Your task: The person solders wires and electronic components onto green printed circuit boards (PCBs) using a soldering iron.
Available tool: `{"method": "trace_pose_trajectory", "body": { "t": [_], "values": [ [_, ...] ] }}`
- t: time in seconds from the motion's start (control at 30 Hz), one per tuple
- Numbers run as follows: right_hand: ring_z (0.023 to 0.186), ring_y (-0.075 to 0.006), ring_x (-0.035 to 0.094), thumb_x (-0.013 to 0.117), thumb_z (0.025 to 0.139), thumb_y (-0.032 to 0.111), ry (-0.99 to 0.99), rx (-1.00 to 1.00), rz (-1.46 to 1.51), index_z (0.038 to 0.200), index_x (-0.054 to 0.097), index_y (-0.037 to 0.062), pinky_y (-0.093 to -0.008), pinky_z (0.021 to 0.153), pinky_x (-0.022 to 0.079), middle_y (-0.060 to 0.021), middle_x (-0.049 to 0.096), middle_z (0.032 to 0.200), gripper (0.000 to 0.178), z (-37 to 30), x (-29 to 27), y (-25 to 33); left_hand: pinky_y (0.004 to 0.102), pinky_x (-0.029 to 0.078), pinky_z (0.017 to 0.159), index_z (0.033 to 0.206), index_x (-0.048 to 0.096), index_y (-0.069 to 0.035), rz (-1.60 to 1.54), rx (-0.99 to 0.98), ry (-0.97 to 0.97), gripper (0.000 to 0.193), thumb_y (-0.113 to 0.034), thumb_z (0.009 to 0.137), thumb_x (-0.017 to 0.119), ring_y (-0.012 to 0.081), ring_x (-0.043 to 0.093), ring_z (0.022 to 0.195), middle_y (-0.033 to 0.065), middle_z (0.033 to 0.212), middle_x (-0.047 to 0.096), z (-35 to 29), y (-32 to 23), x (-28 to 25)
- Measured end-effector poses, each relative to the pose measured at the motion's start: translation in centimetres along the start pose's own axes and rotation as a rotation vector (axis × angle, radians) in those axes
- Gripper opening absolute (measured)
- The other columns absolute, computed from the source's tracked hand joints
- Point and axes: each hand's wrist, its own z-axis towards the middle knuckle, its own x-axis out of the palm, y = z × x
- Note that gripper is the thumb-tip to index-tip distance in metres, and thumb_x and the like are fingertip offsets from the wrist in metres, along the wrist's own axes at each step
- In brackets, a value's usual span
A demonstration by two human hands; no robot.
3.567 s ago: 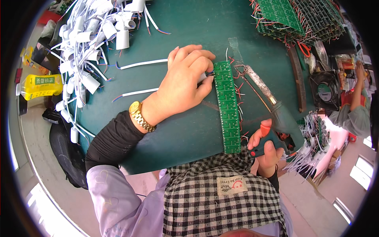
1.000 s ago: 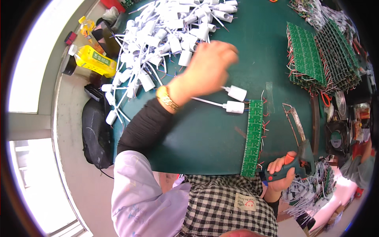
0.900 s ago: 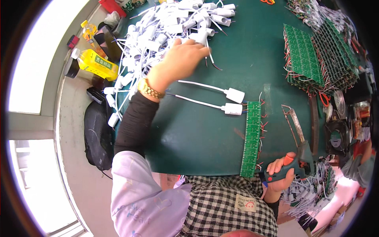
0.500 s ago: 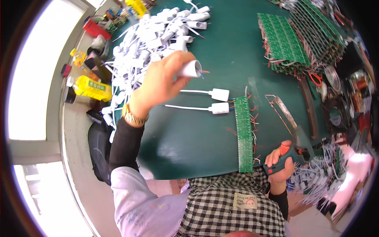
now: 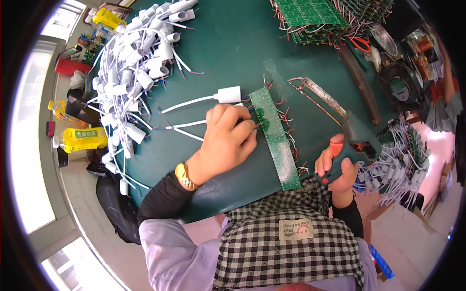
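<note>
My left hand [image 5: 224, 138] is closed at the left edge of a long green circuit board [image 5: 276, 145], its fingertips by a thin wire there. A white cord [image 5: 189, 136] runs under this hand; the white socket it holds is mostly hidden. Just above, another white socket [image 5: 228, 94] lies with its wires at the board's upper left edge, and a second one is mostly covered by my fingers. My right hand [image 5: 337, 167] grips a dark green soldering gun [image 5: 363, 140] with a red trigger, its long tip pointing up and left over the table.
A heap of white corded sockets [image 5: 131, 63] covers the table's left side. Stacked green boards [image 5: 310, 14] lie at the far right, near orange-handled scissors [image 5: 360, 44] and a dark bar [image 5: 359, 77]. A bundle of white-wired parts [image 5: 393, 165] sits beyond my right hand.
My left hand has come down and right from near the heap to the board's edge, bringing the socket. The board appears more tilted; the view has shifted. My right hand still grips the soldering gun.
</note>
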Motion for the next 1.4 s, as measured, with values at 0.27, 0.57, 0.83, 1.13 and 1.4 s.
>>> {"method": "trace_pose_trajectory", "body": {
  "t": [0.27,0.57,0.83,1.13,1.4],
  "values": [
    [0.056,-0.0179,0.055,0.057,0.088,0.039,-0.002,-0.018,0.023,0.124,0.038,-0.0014,-0.032,0.055,0.048,-0.0083,0.053,0.068,0.057,-0.1,-0.3,-0.4,0.0469,0.031,0.093,0.067,0.063,-0.008,-0.021,-0.147,-0.217,0.009,-0.006,0.06,0.069,0.0343,0.044,0.114,0.003,0.107,0.057,1.0,1.6,1.8],
    [0.056,-0.0187,0.055,0.058,0.088,0.036,-0.019,-0.027,-0.053,0.123,0.038,-0.0017,-0.0315,0.056,0.047,-0.009,0.053,0.068,0.056,-0.6,0.3,-0.3,0.0638,0.029,0.091,0.064,0.061,-0.006,0.196,-0.135,-0.115,0.007,-0.007,0.063,0.068,0.0349,0.045,0.117,-0.0007,0.101,0.062,1.9,0.7,2.2],
    [0.061,-0.0184,0.055,0.06,0.086,0.031,0.045,0.046,-0.233,0.123,0.039,-0.0017,-0.0309,0.06,0.049,-0.0097,0.053,0.073,0.054,-2.5,2.1,0.3,0.0615,0.028,0.093,0.064,0.061,-0.006,0.11,-0.17,-0.087,0.003,-0.007,0.063,0.064,0.0368,0.044,0.118,-0.0007,0.102,0.062,1.8,1.2,1.9],
    [0.067,-0.0153,0.056,0.057,0.083,0.012,0.169,0.142,-0.465,0.107,0.052,-0.0012,-0.0291,0.062,0.048,-0.0066,0.057,0.076,0.027,-3.0,2.0,0.4,0.0596,0.026,0.096,0.064,0.061,-0.005,0.08,-0.187,-0.083,0.003,-0.006,0.063,0.063,0.037,0.042,0.121,-0.0004,0.103,0.062,1.7,1.1,1.7],
    [0.066,-0.017,0.056,0.054,0.088,0.018,0.177,0.21,-0.653,0.119,0.044,0.0013,-0.0311,0.062,0.046,-0.0105,0.056,0.08,0.037,-3.2,2.8,0.5,0.0599,0.026,0.096,0.064,0.061,-0.005,0.068,-0.189,-0.069,0.003,-0.006,0.063,0.063,0.0373,0.043,0.121,0.0005,0.104,0.061,1.6,1.0,1.6]
  ]
}}
